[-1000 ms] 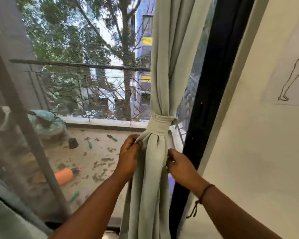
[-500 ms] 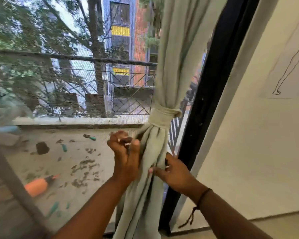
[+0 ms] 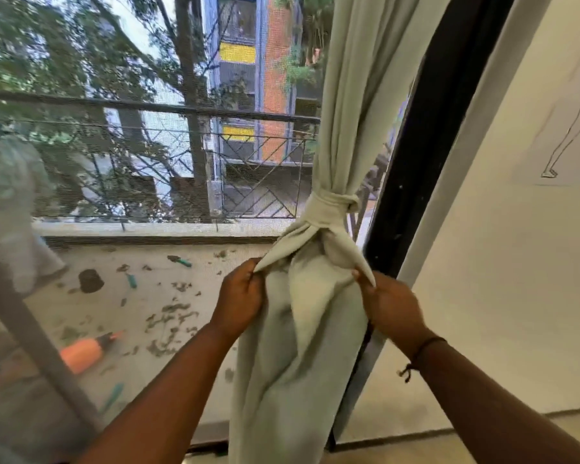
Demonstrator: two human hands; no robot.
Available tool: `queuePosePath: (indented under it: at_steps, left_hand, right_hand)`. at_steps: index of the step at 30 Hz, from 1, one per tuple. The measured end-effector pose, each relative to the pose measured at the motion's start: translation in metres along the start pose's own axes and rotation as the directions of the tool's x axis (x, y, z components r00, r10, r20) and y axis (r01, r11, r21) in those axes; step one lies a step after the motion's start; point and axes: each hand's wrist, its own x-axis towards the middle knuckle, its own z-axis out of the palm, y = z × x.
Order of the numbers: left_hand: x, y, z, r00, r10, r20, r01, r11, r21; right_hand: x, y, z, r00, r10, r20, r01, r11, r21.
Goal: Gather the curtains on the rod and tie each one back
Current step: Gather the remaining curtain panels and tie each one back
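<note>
The pale green fabric curtain (image 3: 302,329) is hanging gathered just left of the black window frame (image 3: 412,182), its knotted band (image 3: 332,205) cinching it. Below the knot, the left hand (image 3: 240,301) and right hand (image 3: 387,304) are each pinching a fold, now pulling them wider apart than half a second ago, likely to fan the cloth.

This is a room in a home, at a tall black-framed glass door (image 3: 412,182) opening onto a balcony. A pale green fabric curtain (image 3: 345,105) hangs knotted beside a cream plastered wall (image 3: 503,296) bearing a line drawing (image 3: 563,152) (only a leg shows). Outside, a dark metal balcony railing (image 3: 181,110) fronts trees and a multi-storey apartment block (image 3: 248,61).
</note>
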Motion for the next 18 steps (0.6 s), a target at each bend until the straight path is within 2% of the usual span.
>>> queuePosePath:
  at_steps: [2, 3, 4, 5, 7, 8, 10, 12, 13, 15, 16, 18]
  left_hand:
    - [-0.013, 0.005, 0.016, 0.996, -0.062, 0.069, 0.060, 0.998, 0.025]
    - [-0.021, 0.005, 0.025, 0.989, -0.048, 0.138, 0.040, 0.997, 0.062]
    - [-0.027, 0.004, 0.031, 0.980, -0.018, 0.200, -0.001, 0.996, 0.094]
    - [-0.031, 0.004, 0.033, 0.974, 0.011, 0.227, -0.044, 0.989, 0.139]
    - [-0.026, 0.002, 0.030, 0.975, 0.037, 0.220, -0.084, 0.974, 0.209]
    - [-0.021, 0.005, 0.026, 0.974, 0.047, 0.223, -0.098, 0.969, 0.225]
    - [-0.014, 0.023, 0.016, 0.963, 0.085, 0.254, -0.137, 0.971, 0.196]
    - [-0.005, 0.062, 0.011, 0.975, 0.146, 0.169, -0.147, 0.989, -0.012]
    - [0.003, 0.087, 0.010, 0.985, 0.154, 0.077, -0.142, 0.978, -0.152]
    - [0.030, 0.134, 0.010, 0.995, 0.082, -0.063, -0.099, 0.928, -0.358]
    - [0.045, 0.158, 0.012, 0.997, 0.013, -0.076, -0.042, 0.917, -0.397]
    - [0.072, 0.202, 0.019, 0.991, -0.133, 0.002, 0.123, 0.914, -0.386]
  right_hand:
    - [-0.021, -0.021, 0.019, 0.970, -0.161, 0.181, 0.172, 0.984, -0.051]
    - [-0.030, -0.026, 0.023, 0.929, -0.250, 0.272, 0.277, 0.959, -0.062]
    - [-0.032, -0.024, 0.023, 0.903, -0.303, 0.304, 0.337, 0.939, -0.065]
    - [-0.025, -0.015, 0.018, 0.902, -0.289, 0.321, 0.329, 0.941, -0.078]
    - [-0.005, 0.010, 0.003, 0.913, -0.161, 0.375, 0.171, 0.985, 0.007]
    - [0.004, 0.022, -0.007, 0.886, -0.124, 0.448, 0.108, 0.992, 0.062]
    - [0.019, 0.034, -0.035, 0.829, -0.183, 0.528, 0.122, 0.981, 0.148]
    - [0.033, 0.030, -0.072, 0.857, -0.275, 0.435, 0.087, 0.910, 0.405]
    - [0.043, 0.024, -0.092, 0.900, -0.284, 0.330, 0.049, 0.820, 0.571]
    - [0.065, 0.007, -0.128, 0.965, -0.214, 0.151, -0.002, 0.570, 0.822]
    - [0.074, -0.001, -0.143, 0.979, -0.184, 0.083, 0.013, 0.468, 0.884]
    - [0.088, -0.014, -0.165, 0.980, -0.198, 0.012, 0.066, 0.380, 0.922]
